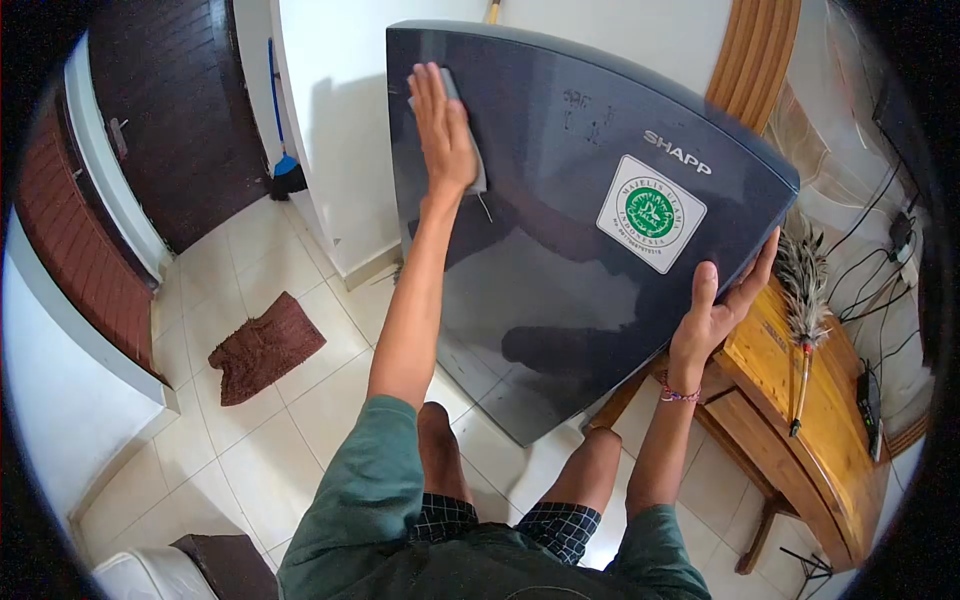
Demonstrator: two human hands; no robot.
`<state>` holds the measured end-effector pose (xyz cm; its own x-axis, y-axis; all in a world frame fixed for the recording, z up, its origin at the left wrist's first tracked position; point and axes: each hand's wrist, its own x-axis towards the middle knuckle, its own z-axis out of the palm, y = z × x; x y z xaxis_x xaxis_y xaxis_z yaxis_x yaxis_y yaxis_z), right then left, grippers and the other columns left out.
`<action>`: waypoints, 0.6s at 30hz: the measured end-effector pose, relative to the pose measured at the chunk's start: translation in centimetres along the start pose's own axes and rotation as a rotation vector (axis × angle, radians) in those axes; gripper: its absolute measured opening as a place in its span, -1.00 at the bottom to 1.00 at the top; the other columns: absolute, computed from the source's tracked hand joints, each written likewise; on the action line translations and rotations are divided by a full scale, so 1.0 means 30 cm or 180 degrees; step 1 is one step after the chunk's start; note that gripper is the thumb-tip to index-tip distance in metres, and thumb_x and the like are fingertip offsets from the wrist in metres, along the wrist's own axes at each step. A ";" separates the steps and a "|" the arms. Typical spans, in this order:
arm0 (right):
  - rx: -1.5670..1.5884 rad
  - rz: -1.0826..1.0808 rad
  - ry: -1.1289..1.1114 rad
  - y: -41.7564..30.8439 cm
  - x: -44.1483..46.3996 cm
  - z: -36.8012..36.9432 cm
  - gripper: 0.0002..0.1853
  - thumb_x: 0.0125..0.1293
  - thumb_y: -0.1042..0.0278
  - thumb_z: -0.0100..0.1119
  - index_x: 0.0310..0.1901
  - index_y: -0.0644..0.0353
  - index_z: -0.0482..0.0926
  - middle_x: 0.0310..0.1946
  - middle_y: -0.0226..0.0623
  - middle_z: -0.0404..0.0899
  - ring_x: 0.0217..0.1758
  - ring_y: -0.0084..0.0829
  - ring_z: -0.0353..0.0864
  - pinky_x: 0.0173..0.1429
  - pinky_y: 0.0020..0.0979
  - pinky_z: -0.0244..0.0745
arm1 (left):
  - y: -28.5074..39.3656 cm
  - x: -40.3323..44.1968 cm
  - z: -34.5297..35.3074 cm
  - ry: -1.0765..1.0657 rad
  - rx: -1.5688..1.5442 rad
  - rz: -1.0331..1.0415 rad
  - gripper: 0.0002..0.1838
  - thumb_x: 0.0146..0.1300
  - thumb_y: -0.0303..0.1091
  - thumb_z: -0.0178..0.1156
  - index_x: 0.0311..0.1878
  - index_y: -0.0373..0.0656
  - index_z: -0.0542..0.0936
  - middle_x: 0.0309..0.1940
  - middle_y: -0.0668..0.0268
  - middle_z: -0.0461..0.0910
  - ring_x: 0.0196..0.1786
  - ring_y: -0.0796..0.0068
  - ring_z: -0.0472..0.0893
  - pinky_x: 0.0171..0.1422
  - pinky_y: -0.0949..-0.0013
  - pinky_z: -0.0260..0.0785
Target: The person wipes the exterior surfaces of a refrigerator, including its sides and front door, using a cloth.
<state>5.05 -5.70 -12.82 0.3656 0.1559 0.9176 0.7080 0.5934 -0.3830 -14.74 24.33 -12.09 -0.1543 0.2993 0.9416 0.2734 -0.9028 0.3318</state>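
A dark grey, glossy fridge door [560, 250] stands before me, with a SHARP-style logo and a green and white round-emblem sticker [652, 214] at its upper right. Near the door's upper left, my left hand [443, 135] lies flat with fingers stretched, pressing a light grey cloth [475, 165] against the surface. The cloth shows beside and below the palm. My right hand [722, 310] holds the door's right edge, thumb on the front and fingers along the side. A woven bracelet [680, 394] is round the right wrist.
On the right, a wooden table [800, 420] bears a feather duster [803, 290], with cables behind it. A brown mat [267, 348] lies on the tiled floor at left. A blue and black broom [285, 170] leans by a dark door [170, 110].
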 end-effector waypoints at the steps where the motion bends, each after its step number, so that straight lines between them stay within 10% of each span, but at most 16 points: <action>1: -0.0005 -0.0023 -0.0009 0.003 -0.001 -0.001 -0.12 0.49 0.16 0.25 0.66 0.08 -0.05 0.60 -0.10 0.11 0.58 -0.30 0.21 0.60 -0.26 0.10 | -0.032 -0.003 0.004 0.0081 0.0004 -0.0284 -0.34 0.67 -0.06 -0.38 0.67 -0.23 -0.02 0.70 0.04 -0.14 0.74 0.07 -0.22 0.76 0.09 -0.46; 7: 0.0217 0.0060 0.0014 -0.023 0.006 0.005 -0.14 0.43 0.30 0.24 0.63 0.26 0.00 0.66 -0.13 -0.01 0.67 -0.25 0.05 0.68 -0.20 -0.05 | -0.340 -0.234 0.024 0.0352 0.0292 -0.1537 -0.31 0.66 -0.05 -0.38 0.63 -0.35 0.02 0.67 -0.13 -0.11 0.71 -0.13 -0.15 0.75 -0.01 -0.37; 11: 0.0213 0.0017 -0.0004 -0.023 0.011 0.005 -0.16 0.42 0.34 0.23 0.62 0.25 0.02 0.67 -0.14 -0.03 0.69 -0.24 0.02 0.69 -0.19 -0.08 | -0.069 -0.476 0.007 0.0379 0.0124 -0.2468 -0.30 0.66 -0.01 -0.38 0.65 -0.31 -0.02 0.67 -0.14 -0.13 0.71 -0.15 -0.16 0.73 -0.05 -0.35; 18: 0.0198 -0.0106 -0.0074 -0.014 0.011 -0.006 -0.18 0.42 0.38 0.22 0.62 0.23 0.04 0.68 -0.13 -0.06 0.71 -0.21 -0.04 0.70 -0.18 -0.11 | 0.129 -0.363 0.042 0.0304 0.0001 -0.2041 -0.32 0.67 0.00 -0.44 0.67 -0.23 -0.03 0.69 -0.06 -0.17 0.72 -0.11 -0.25 0.74 -0.04 -0.44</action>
<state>4.98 -6.03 -12.37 0.3277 0.1531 0.9323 0.6804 0.6464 -0.3454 -10.80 17.96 -21.00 -0.3707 0.7504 0.5472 0.0992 -0.5538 0.8267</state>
